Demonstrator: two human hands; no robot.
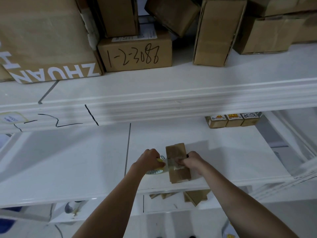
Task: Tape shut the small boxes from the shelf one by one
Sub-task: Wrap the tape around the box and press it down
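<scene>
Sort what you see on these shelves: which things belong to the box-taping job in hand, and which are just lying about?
In the job: small box, tape roll, left hand, right hand.

Lying about: box marked 1-2-3088, ZHUAN box, three small labelled boxes, upright box.

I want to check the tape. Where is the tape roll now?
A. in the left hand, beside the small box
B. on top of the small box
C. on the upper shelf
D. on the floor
A: the left hand grips the roll left of the box.

The left hand [151, 158] hides most of the tape roll [155, 170]; labels on 3 far boxes [233, 120] blur.
</scene>
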